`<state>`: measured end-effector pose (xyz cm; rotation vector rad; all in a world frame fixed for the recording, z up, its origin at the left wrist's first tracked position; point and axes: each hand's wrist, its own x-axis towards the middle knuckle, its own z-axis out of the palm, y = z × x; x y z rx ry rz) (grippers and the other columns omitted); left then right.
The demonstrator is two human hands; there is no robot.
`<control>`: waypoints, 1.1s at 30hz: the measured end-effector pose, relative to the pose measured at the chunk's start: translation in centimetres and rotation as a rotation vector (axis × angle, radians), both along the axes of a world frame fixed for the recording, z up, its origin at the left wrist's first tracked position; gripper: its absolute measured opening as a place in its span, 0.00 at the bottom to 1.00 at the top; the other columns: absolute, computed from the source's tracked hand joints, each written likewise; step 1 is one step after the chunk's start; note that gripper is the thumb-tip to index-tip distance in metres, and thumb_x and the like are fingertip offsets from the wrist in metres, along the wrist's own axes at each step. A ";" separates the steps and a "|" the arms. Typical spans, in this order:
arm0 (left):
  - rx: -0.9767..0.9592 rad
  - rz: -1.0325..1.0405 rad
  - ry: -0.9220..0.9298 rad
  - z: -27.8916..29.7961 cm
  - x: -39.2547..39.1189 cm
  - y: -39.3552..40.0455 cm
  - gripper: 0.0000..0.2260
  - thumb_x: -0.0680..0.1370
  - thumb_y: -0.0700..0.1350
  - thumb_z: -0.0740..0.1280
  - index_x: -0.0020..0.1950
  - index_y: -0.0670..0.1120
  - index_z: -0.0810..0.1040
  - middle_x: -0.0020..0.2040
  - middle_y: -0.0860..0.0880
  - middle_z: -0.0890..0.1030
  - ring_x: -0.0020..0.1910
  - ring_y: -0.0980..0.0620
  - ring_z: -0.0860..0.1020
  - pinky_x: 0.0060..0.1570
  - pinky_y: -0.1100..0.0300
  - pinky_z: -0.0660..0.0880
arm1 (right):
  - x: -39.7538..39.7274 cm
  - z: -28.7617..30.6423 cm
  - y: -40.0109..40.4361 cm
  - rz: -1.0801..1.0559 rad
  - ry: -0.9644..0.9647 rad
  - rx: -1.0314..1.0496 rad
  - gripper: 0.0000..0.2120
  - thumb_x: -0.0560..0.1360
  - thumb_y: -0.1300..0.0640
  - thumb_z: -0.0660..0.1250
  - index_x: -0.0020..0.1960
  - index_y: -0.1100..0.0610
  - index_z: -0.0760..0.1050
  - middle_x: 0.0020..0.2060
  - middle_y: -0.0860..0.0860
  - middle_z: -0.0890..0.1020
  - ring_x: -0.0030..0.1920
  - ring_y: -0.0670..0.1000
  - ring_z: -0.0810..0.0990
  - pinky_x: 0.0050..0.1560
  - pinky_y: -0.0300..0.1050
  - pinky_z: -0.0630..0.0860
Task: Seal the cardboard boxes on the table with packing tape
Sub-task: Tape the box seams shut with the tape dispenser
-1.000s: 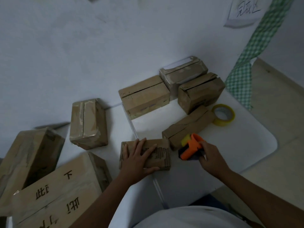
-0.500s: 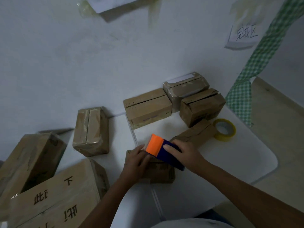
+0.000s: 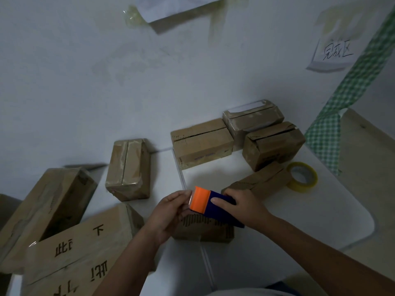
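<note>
White tabletop [image 3: 299, 214] against a pale wall is what I am working over, and I take the small cardboard box [image 3: 203, 228] at the near edge as my landmark.

Directly above that box my right hand [image 3: 243, 208] grips the blue body of the tape dispenser [image 3: 210, 205], fingers curled over its top. My left hand [image 3: 171, 208] is at the dispenser's orange end, its fingertips apparently pinching at the tape's free edge by the cutter; the tape itself is too faint for me to see.

To do this step well, I would draw out a short tail, press it over the box's left end wall, then run the dispenser straight along the flap seam while the left hand holds the box down.

Left of the landmark lie larger cartons [image 3: 70, 248] printed with characters. Just behind it on the right is a flat box [image 3: 258, 181], and beyond that a yellow tape roll [image 3: 302, 177]. Further back stand a taped box [image 3: 128, 169] and a cluster of three boxes [image 3: 235, 135], two with open seams.

Compared with a second ago, the left hand has lifted off the box lid, where it lay flat, and the dispenser has come in from the box's right end to sit over its top, turned so its orange plate faces up.
</note>
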<state>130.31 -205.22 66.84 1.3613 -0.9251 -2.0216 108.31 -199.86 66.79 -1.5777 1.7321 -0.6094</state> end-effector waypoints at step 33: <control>-0.070 0.399 -0.390 -4.5 5.7 -1.8 0.07 0.81 0.38 0.65 0.54 0.35 0.77 0.45 0.42 0.77 0.45 0.49 0.76 0.50 0.55 0.77 | -1.9 -0.1 -2.7 0.259 0.532 0.049 0.31 0.67 0.22 0.55 0.30 0.50 0.68 0.27 0.47 0.73 0.27 0.44 0.70 0.29 0.40 0.63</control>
